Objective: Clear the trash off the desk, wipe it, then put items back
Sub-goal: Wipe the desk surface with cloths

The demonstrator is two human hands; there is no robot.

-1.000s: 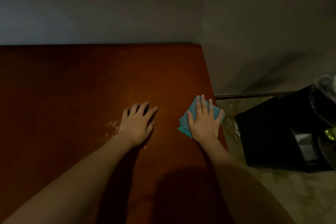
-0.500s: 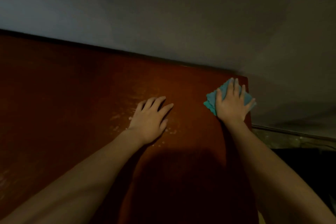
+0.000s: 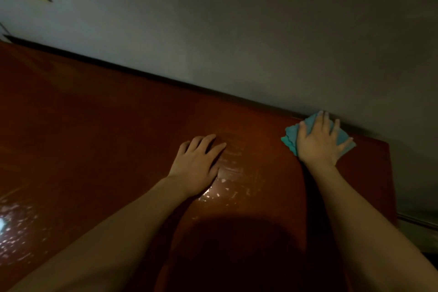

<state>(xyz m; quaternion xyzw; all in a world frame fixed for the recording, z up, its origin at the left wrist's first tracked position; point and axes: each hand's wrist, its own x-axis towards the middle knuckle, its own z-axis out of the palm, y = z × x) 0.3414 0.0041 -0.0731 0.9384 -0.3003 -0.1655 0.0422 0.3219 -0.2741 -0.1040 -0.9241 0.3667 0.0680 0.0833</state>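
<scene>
Two bare hands lie on the reddish-brown desk (image 3: 99, 130) in the head view. At about two o'clock from frame centre, the right hand (image 3: 318, 143) presses a folded teal cloth (image 3: 292, 134) flat under straight, spread fingers, near the desk's far right corner, where the top meets the grey wall (image 3: 237, 31). Near centre, the left hand (image 3: 198, 165) rests palm-down on the wood, fingers straight and slightly apart, holding nothing. Wet streaks (image 3: 231, 170) glisten just beside it at four o'clock.
</scene>
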